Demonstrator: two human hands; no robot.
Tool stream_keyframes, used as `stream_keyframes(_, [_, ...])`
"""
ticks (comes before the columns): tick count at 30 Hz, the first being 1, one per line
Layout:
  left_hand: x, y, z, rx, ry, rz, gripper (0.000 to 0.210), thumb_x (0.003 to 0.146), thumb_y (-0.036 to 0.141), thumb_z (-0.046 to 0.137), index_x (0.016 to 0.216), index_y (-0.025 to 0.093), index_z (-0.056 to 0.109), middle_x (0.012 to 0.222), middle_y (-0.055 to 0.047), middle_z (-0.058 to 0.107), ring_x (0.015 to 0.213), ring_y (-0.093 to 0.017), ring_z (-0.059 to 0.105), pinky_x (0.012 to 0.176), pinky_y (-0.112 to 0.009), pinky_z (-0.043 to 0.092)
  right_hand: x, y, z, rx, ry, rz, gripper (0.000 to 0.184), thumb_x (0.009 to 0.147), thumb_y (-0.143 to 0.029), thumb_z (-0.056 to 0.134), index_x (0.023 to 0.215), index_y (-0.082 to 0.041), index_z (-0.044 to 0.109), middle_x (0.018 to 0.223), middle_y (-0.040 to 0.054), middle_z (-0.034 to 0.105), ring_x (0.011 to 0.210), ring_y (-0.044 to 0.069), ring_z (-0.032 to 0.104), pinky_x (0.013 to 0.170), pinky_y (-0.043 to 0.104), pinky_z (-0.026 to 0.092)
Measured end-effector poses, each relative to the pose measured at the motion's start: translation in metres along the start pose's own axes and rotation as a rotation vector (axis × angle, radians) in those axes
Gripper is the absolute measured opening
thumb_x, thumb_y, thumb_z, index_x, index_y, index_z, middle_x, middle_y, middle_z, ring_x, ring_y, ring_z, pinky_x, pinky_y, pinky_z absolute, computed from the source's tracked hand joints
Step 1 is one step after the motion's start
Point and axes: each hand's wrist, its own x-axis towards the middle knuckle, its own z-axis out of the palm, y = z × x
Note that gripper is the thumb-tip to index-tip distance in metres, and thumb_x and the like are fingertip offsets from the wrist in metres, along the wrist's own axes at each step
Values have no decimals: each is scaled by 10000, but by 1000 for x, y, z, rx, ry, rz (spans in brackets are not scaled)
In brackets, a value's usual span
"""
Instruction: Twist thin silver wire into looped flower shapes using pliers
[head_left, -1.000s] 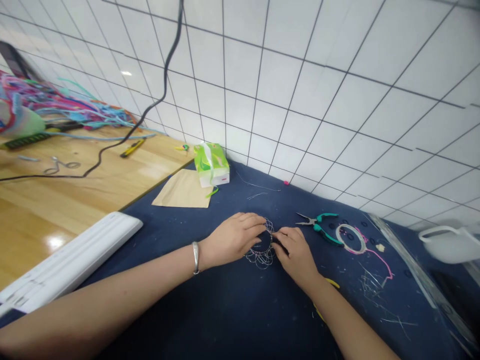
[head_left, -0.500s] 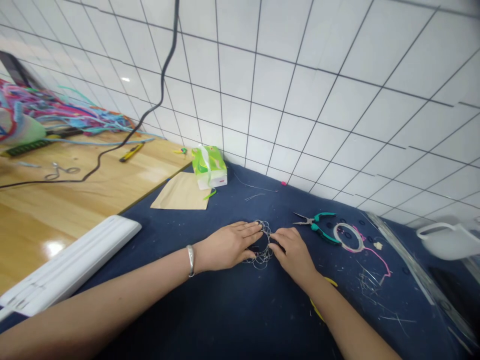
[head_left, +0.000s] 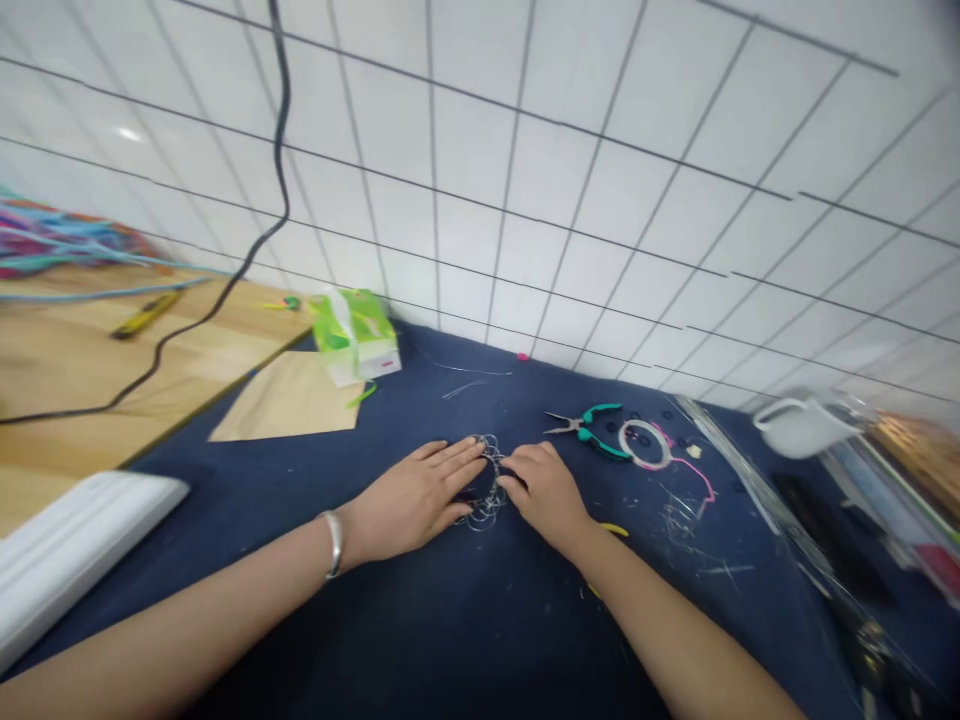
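A ring of looped silvery wire [head_left: 486,517] lies on the dark blue table cover between my hands. My left hand [head_left: 411,502], a silver bangle at its wrist, rests flat on the ring's left side. Its fingers are stretched out and the thumb stands apart. At the ring's right edge, the thumb and forefinger of my right hand [head_left: 546,498] pinch the wire; the exact strand is too small to make out. Part of the ring is hidden under the fingers. Yellow handles [head_left: 615,529] of some tool show partly behind my right forearm.
To the right lie teal-handled pliers [head_left: 581,425], a white spool ring [head_left: 645,445] with pink wire, and wire scraps [head_left: 682,515]. A white cup [head_left: 806,428] stands beyond. Left are a tissue pack [head_left: 356,340], brown paper [head_left: 289,398], a white power strip [head_left: 82,545] and a black cable [head_left: 281,150].
The camera view has turned to the right, so everything sits farther left in the picture. Both hands keep nearly the same places on the wire ring.
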Motion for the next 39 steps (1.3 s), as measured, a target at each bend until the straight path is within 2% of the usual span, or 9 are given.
stream_keyframes(5, [7,1,5,3,4,3,565,871,390,404,1384,214,248,1407,-95,348,1290,-237,315,1030,-404,259,-2,4,0,-31,-43,37,334,827,-271,542,1140,-156,525,979,85,593,932,194,500,856,347,365])
stream_keyframes(17, [8,-1,16,36,-6,19,556,859,444,390,1370,242,300,1365,-76,420,1250,-271,366,1010,-436,280,-5,3,-2,-59,-111,60,250,832,-339,515,985,-149,566,929,86,550,877,204,454,806,356,351])
stream_keyframes(22, [8,2,17,73,6,42,568,857,433,402,1377,235,286,1372,-70,411,1257,-279,351,992,-437,295,-3,1,-12,-47,-127,58,274,836,-354,516,1028,-163,560,943,82,571,905,198,476,817,341,352])
stream_keyframes(25, [8,4,16,85,19,55,567,857,425,407,1378,236,284,1381,-80,395,1254,-288,353,978,-438,299,2,9,-40,-4,-122,36,261,850,-337,503,1044,-175,568,936,68,603,900,178,507,837,321,347])
stream_keyframes(28, [8,5,15,109,8,80,550,869,405,393,1383,259,262,1409,-86,346,1269,-292,327,961,-445,299,1,27,-87,-21,-85,80,212,876,-285,458,1007,-187,592,941,54,628,903,165,526,837,300,353])
stream_keyframes(30, [8,5,15,122,2,96,543,873,394,388,1385,286,242,1421,-84,323,1275,-297,315,943,-451,305,-7,44,-121,-92,-88,174,206,885,-255,430,986,-217,606,940,30,638,900,156,537,797,279,372])
stream_keyframes(32, [8,5,16,125,9,111,535,872,373,393,1381,321,235,1426,-78,313,1271,-307,319,925,-460,312,-20,64,-152,-250,-132,335,218,893,-281,411,998,-260,601,964,-4,639,911,144,545,787,259,379])
stream_keyframes(34, [7,4,19,121,22,123,529,869,344,399,1373,351,238,1433,-74,299,1266,-316,325,912,-467,316,-38,86,-176,-333,-137,435,223,889,-257,412,986,-225,610,975,24,641,918,165,553,794,274,382])
stream_keyframes(39, [7,3,23,103,66,131,496,868,321,401,1349,378,290,1449,-67,260,1251,-328,346,899,-471,327,-85,132,-207,-493,-233,662,190,868,-236,465,940,-185,633,936,61,652,906,192,579,768,274,414])
